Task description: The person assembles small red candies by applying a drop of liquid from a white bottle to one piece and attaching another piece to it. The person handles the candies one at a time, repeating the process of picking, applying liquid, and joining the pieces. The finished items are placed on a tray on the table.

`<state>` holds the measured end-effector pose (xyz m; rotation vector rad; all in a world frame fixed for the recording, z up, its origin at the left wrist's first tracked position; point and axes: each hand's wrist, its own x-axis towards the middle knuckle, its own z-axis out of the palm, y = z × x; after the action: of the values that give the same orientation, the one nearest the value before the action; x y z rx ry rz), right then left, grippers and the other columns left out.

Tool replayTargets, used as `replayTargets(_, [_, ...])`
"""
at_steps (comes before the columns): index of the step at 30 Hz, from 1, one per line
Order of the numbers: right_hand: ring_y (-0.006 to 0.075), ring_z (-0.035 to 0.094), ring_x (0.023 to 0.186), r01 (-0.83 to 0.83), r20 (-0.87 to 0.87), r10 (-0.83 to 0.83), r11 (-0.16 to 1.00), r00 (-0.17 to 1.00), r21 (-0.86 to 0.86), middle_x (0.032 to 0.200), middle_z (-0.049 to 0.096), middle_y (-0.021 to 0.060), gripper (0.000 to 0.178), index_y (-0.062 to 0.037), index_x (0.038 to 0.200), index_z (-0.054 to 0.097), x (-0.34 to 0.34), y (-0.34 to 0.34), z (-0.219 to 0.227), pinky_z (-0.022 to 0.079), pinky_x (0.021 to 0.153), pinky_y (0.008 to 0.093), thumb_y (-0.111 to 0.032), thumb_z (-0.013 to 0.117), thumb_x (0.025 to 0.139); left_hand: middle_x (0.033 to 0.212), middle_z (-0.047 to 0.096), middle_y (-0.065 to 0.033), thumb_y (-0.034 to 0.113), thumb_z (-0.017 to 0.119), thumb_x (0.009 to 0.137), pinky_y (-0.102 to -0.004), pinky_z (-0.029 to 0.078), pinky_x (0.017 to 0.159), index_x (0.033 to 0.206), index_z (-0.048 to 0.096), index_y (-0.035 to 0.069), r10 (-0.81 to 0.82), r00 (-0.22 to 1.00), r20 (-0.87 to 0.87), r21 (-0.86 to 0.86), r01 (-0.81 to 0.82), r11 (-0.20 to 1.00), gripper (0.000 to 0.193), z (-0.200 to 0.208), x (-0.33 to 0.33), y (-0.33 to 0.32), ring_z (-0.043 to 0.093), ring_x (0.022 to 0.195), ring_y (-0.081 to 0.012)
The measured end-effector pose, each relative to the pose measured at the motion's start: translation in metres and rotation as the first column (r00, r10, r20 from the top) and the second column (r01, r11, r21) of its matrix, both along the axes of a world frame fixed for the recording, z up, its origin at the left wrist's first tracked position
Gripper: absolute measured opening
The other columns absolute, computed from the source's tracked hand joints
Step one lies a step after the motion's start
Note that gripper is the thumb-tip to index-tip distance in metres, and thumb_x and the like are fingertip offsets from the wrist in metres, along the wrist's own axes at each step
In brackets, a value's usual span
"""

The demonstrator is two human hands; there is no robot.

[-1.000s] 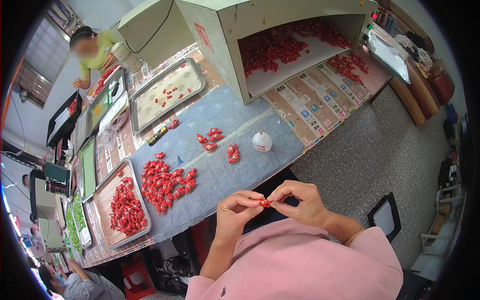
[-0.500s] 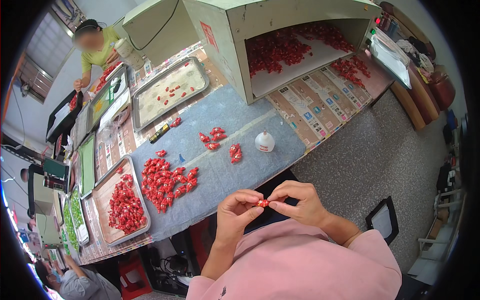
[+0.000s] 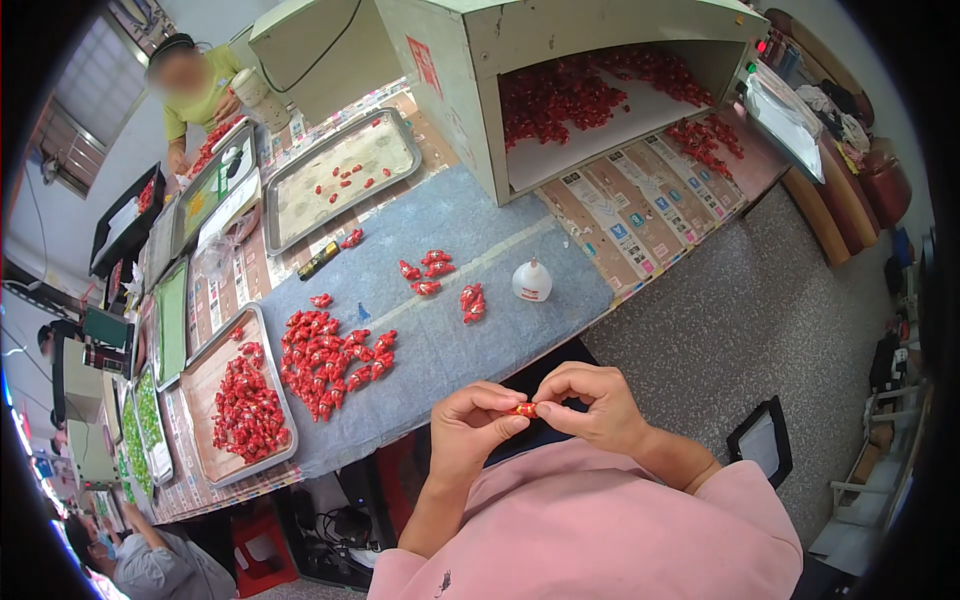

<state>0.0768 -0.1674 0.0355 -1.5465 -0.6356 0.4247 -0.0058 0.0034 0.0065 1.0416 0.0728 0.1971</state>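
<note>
A small red piece with gold markings (image 3: 522, 410) is pinched at its two ends, held between my left hand (image 3: 470, 425) and my right hand (image 3: 598, 402). Both hands are closed at the fingertips, in front of the table edge and above my lap. On the blue cloth (image 3: 440, 350) ahead of them lie several similar red pieces: a pair (image 3: 472, 302), a small group (image 3: 428, 270) and a large heap (image 3: 325, 360). A white squeeze bottle with a narrow tip (image 3: 531, 281) stands near the cloth's right edge.
A metal tray (image 3: 289, 425) of red pieces is at left; another tray (image 3: 273, 235) holds a few smaller ones. A black-and-yellow tube (image 3: 319, 261) lies between. A beige metal box (image 3: 480, 110) with red pieces inside stands behind. A co-worker in yellow (image 3: 205, 98) is at far left.
My hands keep almost the same pinch on the red piece. At the far left, the co-worker's hand has shifted slightly. The whole view has moved a little.
</note>
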Motion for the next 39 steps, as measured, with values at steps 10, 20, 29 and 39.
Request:
replayTargets(10, [0.0127, 0.064, 0.081, -0.101, -0.047, 0.101, 0.995, 0.994, -0.008, 0.093, 0.067, 0.0097, 0.013, 0.0012, 0.095, 0.069, 0.011, 0.006, 0.004, 0.052, 0.069, 0.024, -0.003, 0.069, 0.083, 0.095, 0.066, -0.0109, -0.003, 0.073, 0.078, -0.0278, 0.055, 0.079, 0.096, 0.064, 0.001, 0.027, 0.997, -0.073, -0.059, -0.032, 0.998, 0.021, 0.002, 0.001, 0.005, 0.065, 0.087, -0.0161])
replayTargets(20, [0.0165, 0.065, 0.076, -0.025, 0.206, 0.013, 0.998, 0.978, 0.056, 0.089, 0.068, 0.0094, 0.015, -0.0018, 0.094, 0.071, 0.011, 0.007, 0.003, 0.052, 0.067, 0.0266, -0.003, 0.073, 0.08, 0.095, 0.067, -0.0117, 0.004, 0.07, 0.083, -0.0284, 0.056, 0.075, 0.102, 0.062, 0.0, -0.073, 0.99, -0.124, -0.335, 0.027, 0.942, 0.021, 0.002, 0.0, 0.002, 0.067, 0.083, -0.0179])
replayTargets(29, [0.015, 0.065, 0.078, -0.057, 0.148, 0.052, 0.998, 0.988, 0.032, 0.089, 0.068, 0.0097, 0.015, -0.0013, 0.096, 0.07, 0.013, 0.008, 0.003, 0.052, 0.068, 0.0256, -0.002, 0.071, 0.081, 0.093, 0.067, -0.0114, 0.001, 0.07, 0.082, -0.0281, 0.056, 0.074, 0.1, 0.063, 0.001, -0.043, 0.985, -0.168, -0.276, -0.006, 0.961, 0.019, 0.004, -0.001, 0.004, 0.066, 0.083, -0.0174])
replayTargets(39, [0.0121, 0.064, 0.079, 0.008, 0.064, -0.006, 0.999, 0.998, -0.034, 0.09, 0.067, 0.0088, 0.012, 0.0001, 0.096, 0.069, 0.018, -0.002, -0.004, 0.051, 0.069, 0.0233, -0.003, 0.068, 0.084, 0.085, 0.067, -0.0055, 0.002, 0.078, 0.071, -0.0269, 0.048, 0.068, 0.088, 0.068, 0.003, 0.582, 0.803, 0.125, 0.839, -0.399, 0.37, 0.02, 0.007, -0.001, 0.073, 0.06, 0.072, -0.0133])
